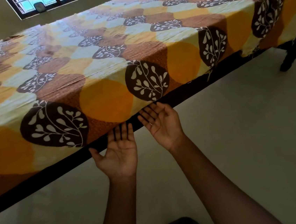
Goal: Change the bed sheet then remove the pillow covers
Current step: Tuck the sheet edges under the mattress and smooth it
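The yellow, brown and cream leaf-patterned cotton bed sheet (101, 62) lies spread over the bed, filling the upper and left of the frame, its side hanging to the dark wooden bed frame (41, 179). At lower centre, the left hand (119, 151) and right hand (161, 123) lie palm-up, fingers straight and gripping nothing, tips touching the sheet's lower edge.

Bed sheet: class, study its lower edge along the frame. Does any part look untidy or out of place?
Yes. Near the bed leg, the bed sheet hangs loose and uneven over the dark frame, while the nearer stretch runs straight. The far corner is also rumpled.
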The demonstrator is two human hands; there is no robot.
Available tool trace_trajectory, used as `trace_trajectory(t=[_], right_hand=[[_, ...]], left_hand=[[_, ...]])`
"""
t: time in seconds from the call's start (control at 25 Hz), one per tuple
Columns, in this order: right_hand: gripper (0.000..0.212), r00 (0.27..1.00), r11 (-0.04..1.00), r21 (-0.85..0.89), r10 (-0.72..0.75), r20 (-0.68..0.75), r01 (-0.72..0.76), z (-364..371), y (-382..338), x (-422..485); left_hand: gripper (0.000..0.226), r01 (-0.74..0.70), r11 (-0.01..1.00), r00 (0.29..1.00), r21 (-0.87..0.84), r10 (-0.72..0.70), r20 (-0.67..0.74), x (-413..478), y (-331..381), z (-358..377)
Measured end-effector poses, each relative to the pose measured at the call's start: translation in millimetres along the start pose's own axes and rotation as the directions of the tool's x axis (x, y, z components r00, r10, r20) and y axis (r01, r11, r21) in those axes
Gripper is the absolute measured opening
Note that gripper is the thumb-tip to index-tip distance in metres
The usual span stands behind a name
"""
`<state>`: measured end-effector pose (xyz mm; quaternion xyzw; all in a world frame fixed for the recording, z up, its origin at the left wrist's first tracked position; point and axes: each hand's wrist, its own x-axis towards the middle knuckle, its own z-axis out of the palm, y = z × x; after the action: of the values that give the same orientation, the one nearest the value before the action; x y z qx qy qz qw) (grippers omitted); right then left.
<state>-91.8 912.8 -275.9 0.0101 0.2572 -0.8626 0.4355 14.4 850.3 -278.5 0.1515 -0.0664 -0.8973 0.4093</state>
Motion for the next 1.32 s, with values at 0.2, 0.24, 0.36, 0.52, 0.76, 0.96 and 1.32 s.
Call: trace_trajectory(t=[0.2, 0.24, 0.36, 0.52, 0.76, 0.96, 1.32], right_hand=[[0.040, 0.999, 1.000, 0.028, -0.015, 0.034, 0.014, 1.0, -0.4, 1.8], [0.039, 0.999, 1.000, 0.029, -0.011, 0.034, 0.010, -0.6, 0.9, 2.3], [0.033, 1.000, 0.999, -0.037, -0.014, -0.001, 0.014, -12.9, 0.9, 4.3], [0.035, 0.963, 0.981, -0.117, -0.177, -0.206, 0.155, -43.0, -28.0, 14.8], [0.038, 0.853, 0.940, -0.106, -0.338, -0.398, 0.323, -71.5, -110.9, 56.1], [0.016, 0.787, 0.902, -0.139, -0.425, -0.447, 0.408, -81.3, -149.0, 75.3], [0.044, 0.948, 0.937, 0.140, -0.319, -0.021, 0.319, -83.9, -166.7, 60.2]], left_hand=[[0.057, 0.009, 0.999, 0.996, -0.038, -0.012, -0.084, 19.6, -12.0, 19.9], [0.046, 0.008, 1.000, 0.991, 0.000, -0.008, -0.135, 17.5, -16.0, 19.4], [0.029, 0.097, 0.990, 0.968, 0.099, -0.071, -0.240, 1.6, -33.8, 8.8], [0.033, 0.291, 0.944, 0.952, 0.156, -0.269, -0.145, -2.2, -68.4, 19.5], [0.033, 0.433, 0.857, 0.896, 0.279, -0.442, -0.036, 24.5, -127.3, 43.6], [0.044, 0.454, 0.873, 0.877, 0.178, -0.473, 0.087, 39.8, -150.1, 46.0], [0.063, 0.534, 0.838, 0.735, 0.113, -0.526, 0.428, 70.2, -161.1, 13.6]])
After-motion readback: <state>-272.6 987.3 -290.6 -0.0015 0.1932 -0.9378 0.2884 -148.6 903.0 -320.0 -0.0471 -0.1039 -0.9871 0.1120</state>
